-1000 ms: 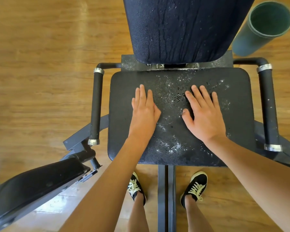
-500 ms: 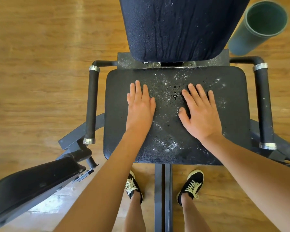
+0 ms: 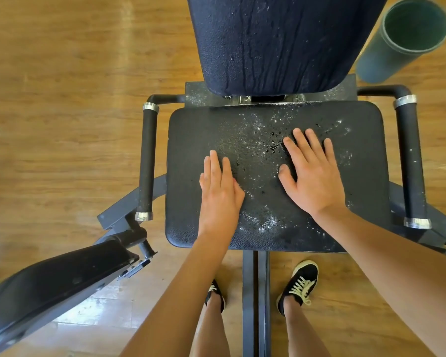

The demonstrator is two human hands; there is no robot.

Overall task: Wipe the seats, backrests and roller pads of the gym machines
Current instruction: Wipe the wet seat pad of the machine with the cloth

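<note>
Left grip (image 3: 218,191) flat, right grip (image 3: 312,176) flat (splayed wider)

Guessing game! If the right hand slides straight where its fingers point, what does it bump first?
Across the wet seat, the right hand would probably bump the backrest bottom; depth is unclear.

Pebble grain across the square black vinyl seat pad (image 3: 191,135), flecked white with glinting droplets. Vertical wet streaks down the tall blue-black padded backrest (image 3: 281,42). Bright silver rings capping the matte black foam side handles (image 3: 146,163). Dull green on the open cylindrical tube (image 3: 376,60). Honey-brown grain lines along the plank wooden floor (image 3: 62,99). Cream laces on the black canvas shoes (image 3: 307,275).
</note>
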